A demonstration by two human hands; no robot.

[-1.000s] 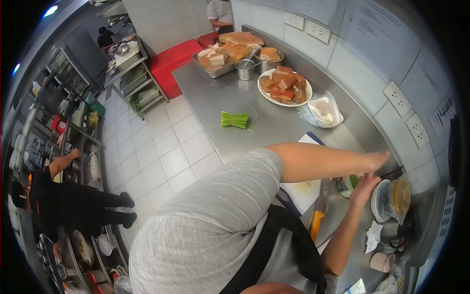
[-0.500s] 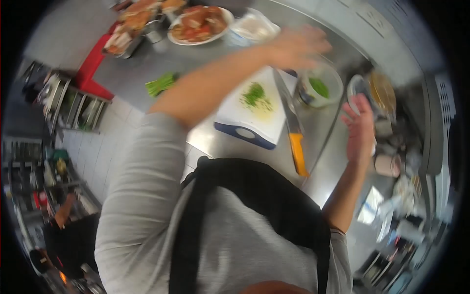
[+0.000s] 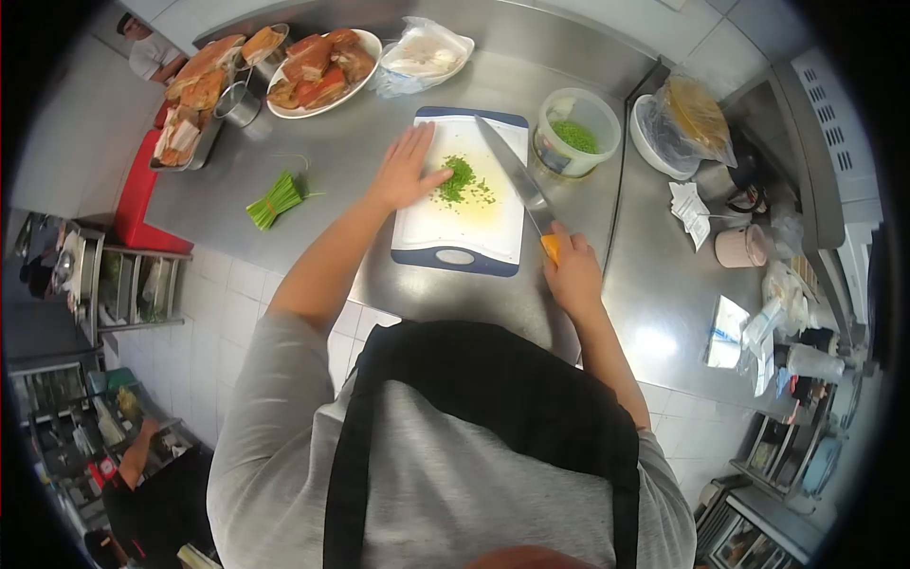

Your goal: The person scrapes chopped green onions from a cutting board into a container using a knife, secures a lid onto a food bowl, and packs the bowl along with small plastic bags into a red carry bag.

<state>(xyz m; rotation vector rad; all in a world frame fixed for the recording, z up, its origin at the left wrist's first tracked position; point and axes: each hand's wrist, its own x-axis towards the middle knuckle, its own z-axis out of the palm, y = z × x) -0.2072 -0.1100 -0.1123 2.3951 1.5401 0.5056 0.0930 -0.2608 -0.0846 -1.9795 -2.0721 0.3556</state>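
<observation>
A white cutting board (image 3: 417, 223) with dark blue ends lies before me on the steel counter. Chopped green herbs (image 3: 459, 178) are heaped on its middle. My left hand (image 3: 406, 173) rests flat at the board's left edge, fingers spread, thumb beside the herbs. My right hand (image 3: 573, 270) is wrapped round the orange handle of a large knife (image 3: 517, 175), whose blade lies across the board's right side, tip pointing away. Behind the knife, to the right, stands a clear tub (image 3: 569, 156) holding chopped greens. A tied green bundle (image 3: 277, 201) lies to the left.
At the back left are a plate of meat (image 3: 322, 81), a tray of meat (image 3: 180, 137), a metal cup (image 3: 237, 104) and a bagged container (image 3: 427, 57). Bowls (image 3: 654, 142), a pink tub (image 3: 741, 247) and papers stand right. One person is lower left, another upper left.
Both hands have come down from around the tub. The left now lies on the board, and the right has taken hold of the knife. The view has shifted, with the board now central.
</observation>
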